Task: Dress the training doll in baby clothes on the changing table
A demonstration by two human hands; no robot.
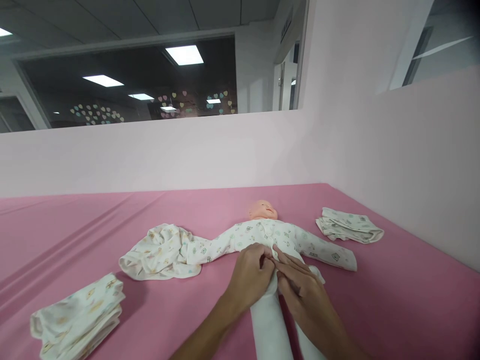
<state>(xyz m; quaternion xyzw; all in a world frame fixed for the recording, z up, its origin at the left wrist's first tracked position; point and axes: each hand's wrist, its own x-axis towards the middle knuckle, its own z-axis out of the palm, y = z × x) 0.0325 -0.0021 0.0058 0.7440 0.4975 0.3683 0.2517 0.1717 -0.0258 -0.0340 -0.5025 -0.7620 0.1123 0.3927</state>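
Note:
A baby doll (263,210) lies on its back, its sleeved arms spread wide and its legs toward me. It wears a white printed baby top (247,234) and plain white leggings (270,325). At the front of the top, around the doll's waist, both my hands meet. My left hand (250,274) is closed in a pinch on the cloth there. Close against it, my right hand (305,292) has its fingers together, gripping the front of the same top. The small bit between my fingertips is mostly hidden.
Pink sheeting (180,320) covers the surface. Left of the doll, a crumpled printed cloth (161,252) touches its sleeve end. Folded printed clothes (80,317) lie at the near left, and another folded garment (348,225) at the far right. White walls (168,155) border the back and right.

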